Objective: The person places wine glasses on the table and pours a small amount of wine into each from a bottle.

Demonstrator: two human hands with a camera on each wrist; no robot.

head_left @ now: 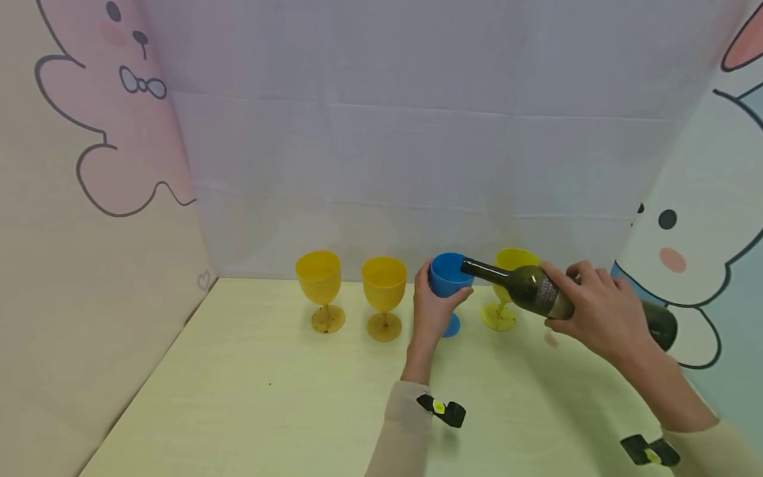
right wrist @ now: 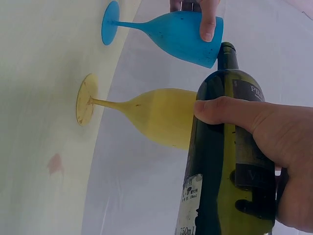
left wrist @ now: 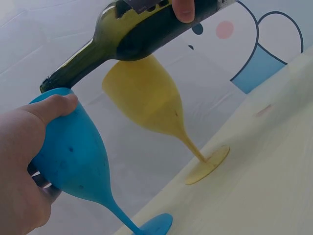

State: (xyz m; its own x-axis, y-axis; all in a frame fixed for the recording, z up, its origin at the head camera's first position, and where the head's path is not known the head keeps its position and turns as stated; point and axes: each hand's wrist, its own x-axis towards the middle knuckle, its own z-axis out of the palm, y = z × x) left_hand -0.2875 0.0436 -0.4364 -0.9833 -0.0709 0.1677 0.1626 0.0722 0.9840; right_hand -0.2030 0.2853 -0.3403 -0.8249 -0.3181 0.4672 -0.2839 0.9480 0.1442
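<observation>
My left hand (head_left: 434, 306) grips the bowl of a blue goblet (left wrist: 73, 152), its thumb along the side near the rim. The goblet stands upright among a row of goblets on the table. In my right hand (head_left: 602, 308) is a dark green wine bottle (right wrist: 210, 147), gripped around its labelled body and tilted with the neck down to the left. Its mouth lies right at the blue goblet's rim, seen in all three views. Behind the bottle, a yellow goblet (left wrist: 146, 95) stands just right of the blue one, partly hidden in the head view.
Two more yellow goblets, one at the far left (head_left: 320, 278) and one nearer (head_left: 384, 285), stand left of my left hand. The pale table (head_left: 268, 411) meets a white cloth backdrop (head_left: 357, 152) behind the row. Side panels with cartoon animals flank it.
</observation>
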